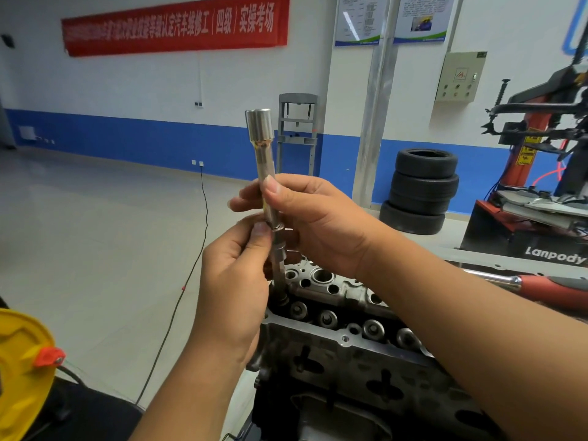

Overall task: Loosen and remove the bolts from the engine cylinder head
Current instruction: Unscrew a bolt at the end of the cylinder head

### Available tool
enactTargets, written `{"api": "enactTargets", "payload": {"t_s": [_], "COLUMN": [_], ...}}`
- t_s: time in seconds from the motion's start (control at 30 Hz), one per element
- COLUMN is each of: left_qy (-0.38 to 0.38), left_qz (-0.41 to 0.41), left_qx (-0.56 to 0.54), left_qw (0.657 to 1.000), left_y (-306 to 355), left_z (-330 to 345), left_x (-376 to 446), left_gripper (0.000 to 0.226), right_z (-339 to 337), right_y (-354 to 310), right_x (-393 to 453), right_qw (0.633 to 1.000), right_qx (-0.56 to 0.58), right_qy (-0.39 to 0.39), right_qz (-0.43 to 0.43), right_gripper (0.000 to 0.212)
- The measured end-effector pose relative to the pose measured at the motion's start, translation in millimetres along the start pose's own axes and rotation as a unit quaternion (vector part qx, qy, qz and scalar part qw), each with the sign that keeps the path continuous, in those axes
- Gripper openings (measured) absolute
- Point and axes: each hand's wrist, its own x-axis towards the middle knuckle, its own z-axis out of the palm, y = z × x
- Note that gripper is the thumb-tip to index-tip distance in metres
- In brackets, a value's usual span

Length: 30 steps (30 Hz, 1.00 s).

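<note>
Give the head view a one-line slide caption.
Both hands, right hand above left hand, hold a long socket extension upright over the cylinder head.

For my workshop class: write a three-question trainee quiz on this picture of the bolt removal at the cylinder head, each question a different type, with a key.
1. True or false: the long socket extension stands roughly upright above the cylinder head.
2. Which hand grips the extension higher up? A) left hand B) right hand C) neither
3. Fill in: behind the hands, against the blue-and-white wall, stands a stack of ____.

Key: 1 true; 2 B; 3 tyres.
</note>
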Motion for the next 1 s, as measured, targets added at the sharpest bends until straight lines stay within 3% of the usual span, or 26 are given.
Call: {"api": "enactTargets", "payload": {"t_s": [0.17, 0.3, 0.43, 0.53, 0.73, 0.87, 1.0], "left_qy": [0.045, 0.084, 0.039, 0.016, 0.062, 0.063, 0.003], "left_qz": [0.027, 0.025, 0.009, 0.003, 0.027, 0.053, 0.037], "left_qx": [0.039, 0.034, -0.005, -0.009, 0.037, 0.059, 0.036], "left_qw": [0.998, 0.996, 0.999, 1.0, 0.997, 0.995, 0.999], "left_y": [0.2, 0.6, -2.2, -2.6, -4.7, -2.3, -0.4], "left_z": [0.4, -0.3, -1.0, -1.9, 0.0, -0.3, 2.0], "left_x": [-2.7, -3.9, -0.6, 0.5, -1.3, -2.7, -1.9], "left_gripper": [0.018, 0.031, 0.02, 0.034, 0.017, 0.021, 0.035], "right_z": [-2.5, -6.1, -3.2, -1.8, -1.7, -5.0, -5.8], "right_y": [-0.6, -1.5, -0.9, -0.8, -1.7, 0.7, 1.4], "right_x": [1.6, 0.8, 0.0, -0.1, -0.2, 0.2, 0.3], "right_qw": [1.0, 1.0, 1.0, 1.0, 0.999, 0.998, 0.999], "right_qx": [-0.002, -0.004, -0.012, -0.007, 0.001, 0.018, 0.018], "right_qy": [0.012, 0.012, 0.016, 0.029, 0.033, 0.047, 0.038], "right_qz": [0.003, -0.007, -0.014, -0.011, 0.001, -0.031, -0.031], "right_gripper": [0.012, 0.01, 0.017, 0.021, 0.02, 0.013, 0.014]}}
